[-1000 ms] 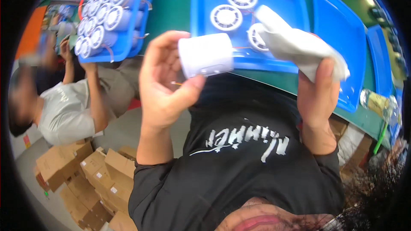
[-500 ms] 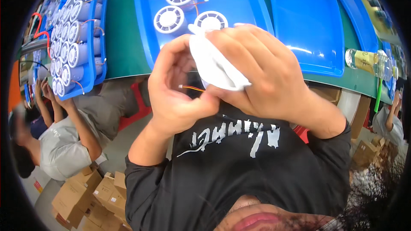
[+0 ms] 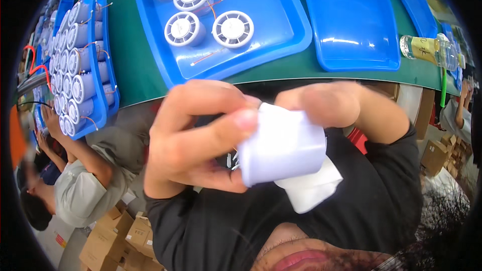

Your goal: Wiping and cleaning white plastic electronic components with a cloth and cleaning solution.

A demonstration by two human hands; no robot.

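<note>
My left hand (image 3: pixel 198 138) is closed on one side of a white plastic cylinder (image 3: pixel 283 145), thumb and fingers at its rim. The cylinder lies tilted in front of my chest, its plain side wall showing. My right hand (image 3: pixel 334 105), smeared a little by motion, is curled at the cylinder's other end. A white wiping cloth (image 3: pixel 314 188) hangs out beneath the cylinder on that side; the right fingers behind are partly hidden. Beyond my hands, similar cylinders with slotted round faces (image 3: pixel 233 29) and thin wire leads stand in a blue tray (image 3: pixel 273 57).
Another blue tray (image 3: pixel 356 30) sits to the right, by a clear bottle (image 3: pixel 427 52) with a yellowish label. On the left, stacked blue trays (image 3: pixel 103 110) hold many cylinders, beside a co-worker in a grey shirt (image 3: pixel 83 188). Cardboard boxes (image 3: pixel 105 241) are on the floor.
Both hands have come nearer my chest and apart. The cylinder, earlier mostly hidden by the cloth and hands, now shows its side; the cloth is underneath. My view has shifted.
</note>
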